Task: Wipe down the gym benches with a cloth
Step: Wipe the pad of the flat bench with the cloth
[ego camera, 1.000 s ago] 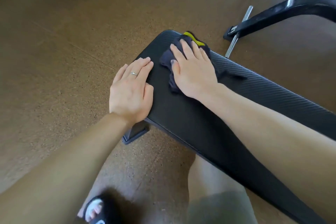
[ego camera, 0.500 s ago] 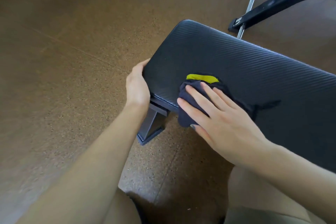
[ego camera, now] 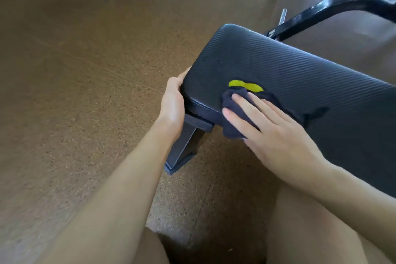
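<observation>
Head view: right grip [ego camera: 272,135] flat, pressing cloth [ego camera: 235,122] at surface [ego camera: 300,66] edge; left grip [ego camera: 173,103] clutching corner. Could slip off edge.

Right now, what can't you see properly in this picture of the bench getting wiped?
Head view only:
- The bench runs off the right edge, so its far end is cut off.
- Part of the cloth is hidden under the right hand.
- The left hand grips the bench end; its fingertips are hidden behind the pad.
- The black frame at top right is cut by the edge.
- Any dirt on the bench is too small to tell.
</observation>
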The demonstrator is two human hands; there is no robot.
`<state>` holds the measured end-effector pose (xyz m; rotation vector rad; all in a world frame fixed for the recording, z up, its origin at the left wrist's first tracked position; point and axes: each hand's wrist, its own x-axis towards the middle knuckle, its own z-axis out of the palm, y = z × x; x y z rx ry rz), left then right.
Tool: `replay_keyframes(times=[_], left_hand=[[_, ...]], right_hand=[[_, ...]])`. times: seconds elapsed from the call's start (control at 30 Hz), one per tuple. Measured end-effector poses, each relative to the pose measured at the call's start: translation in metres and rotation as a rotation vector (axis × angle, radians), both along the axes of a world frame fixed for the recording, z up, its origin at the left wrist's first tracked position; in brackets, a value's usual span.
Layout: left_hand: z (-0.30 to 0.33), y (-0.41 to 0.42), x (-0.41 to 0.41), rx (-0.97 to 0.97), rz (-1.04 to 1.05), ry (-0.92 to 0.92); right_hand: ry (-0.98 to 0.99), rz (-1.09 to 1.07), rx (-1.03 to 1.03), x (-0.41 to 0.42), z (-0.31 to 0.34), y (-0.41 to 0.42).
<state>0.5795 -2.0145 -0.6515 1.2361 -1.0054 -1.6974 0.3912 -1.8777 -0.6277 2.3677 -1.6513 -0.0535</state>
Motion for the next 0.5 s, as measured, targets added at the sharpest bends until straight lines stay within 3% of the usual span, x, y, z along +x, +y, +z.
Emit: replay_keyframes(times=[0.13,0.3,0.4,0.5], left_hand=[[-0.005,-0.001,0.002,-0.023,-0.024,-0.009],[-0.004,-0.004,0.0,-0.047,-0.023,0.054],[-0.001,0.0,0.003,-0.049,0.039,0.116],[0.001,0.006,0.011,-0.12,0.133,0.135]], right_hand=[[0.008,-0.041,-0.034,-0.024,-0.002,0.029],[0.058,0.028,0.045,0.025,0.007,-0.045],[-0.012,0.035,0.021,0.063,0.007,-0.088],[-0.052,0.01,0.019,0.068,0.005,-0.083]])
